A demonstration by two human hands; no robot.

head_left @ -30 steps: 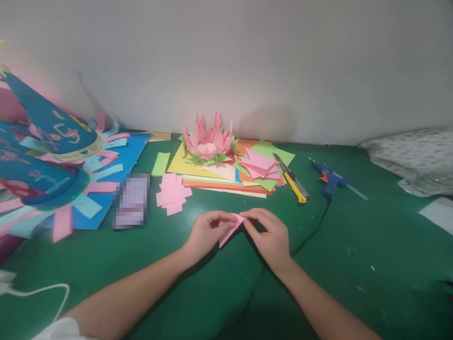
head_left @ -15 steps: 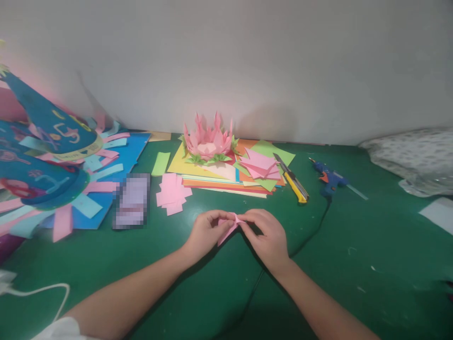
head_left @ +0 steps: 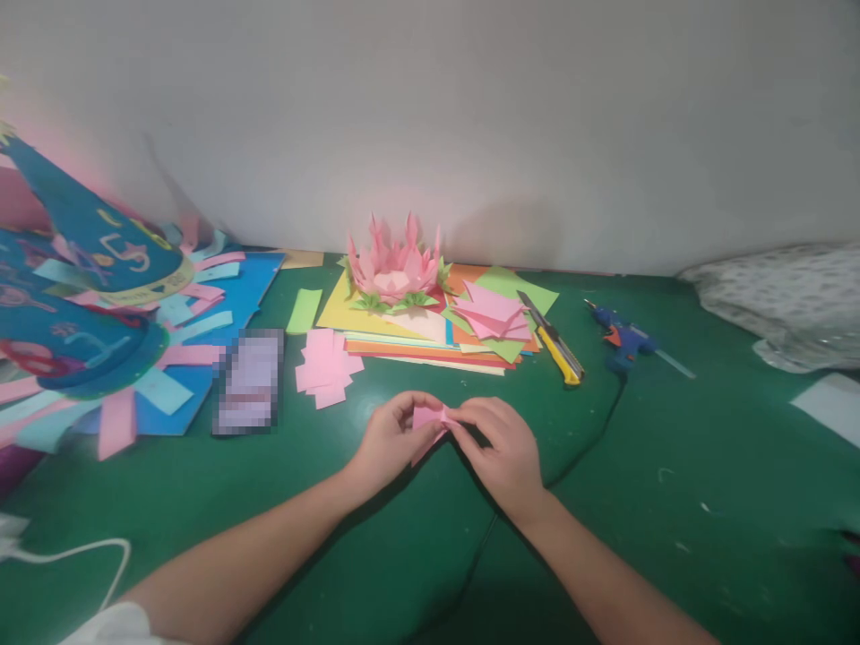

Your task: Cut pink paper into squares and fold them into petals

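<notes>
The left hand [head_left: 390,439] and right hand [head_left: 507,452] both pinch a small piece of pink paper [head_left: 423,417] between thumb and fingers, one hand at each side. It is thin, smooth and matt, folded to a slanted point, and held just above the glossy green table [head_left: 322,555], near the middle. Beyond the hands, flat coloured sheets [head_left: 430,355] lie stacked, bearing a spiky pink paper flower [head_left: 396,273] with green leaves. Pink slips [head_left: 326,367] fan out left of the stack; a yellow cutter [head_left: 561,354] leans at its right edge. Farther right lies a blue glue gun [head_left: 624,340], its black cord [head_left: 581,466] passing behind the right arm. Blue cone hats [head_left: 100,233] crowd the left.
</notes>
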